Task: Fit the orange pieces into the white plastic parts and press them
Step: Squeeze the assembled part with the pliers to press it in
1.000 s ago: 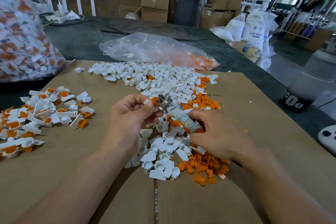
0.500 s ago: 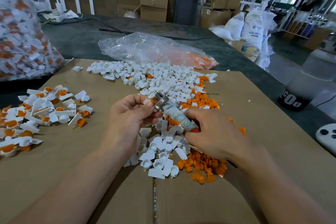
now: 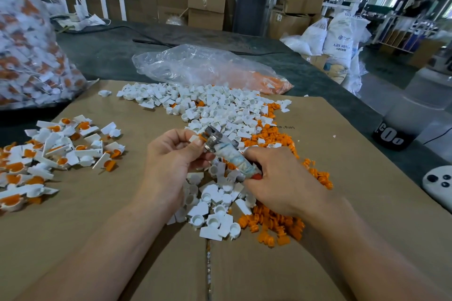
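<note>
The left hand [image 3: 171, 161] pinches a small white part [image 3: 195, 138], maybe with an orange piece in it, against the metal tip of a taped tool [image 3: 228, 153]. The right hand [image 3: 281, 183] grips the tool's handle. Loose white parts [image 3: 220, 110] and orange pieces [image 3: 271, 222] lie under both hands on the cardboard [image 3: 97, 203].

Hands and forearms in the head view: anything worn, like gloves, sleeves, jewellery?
Nothing worn shows. The left hand and right hand are bare: no gloves, rings or tape. The left forearm and right forearm are bare to the frame's lower edge: no sleeves, watch or wristband.
</note>
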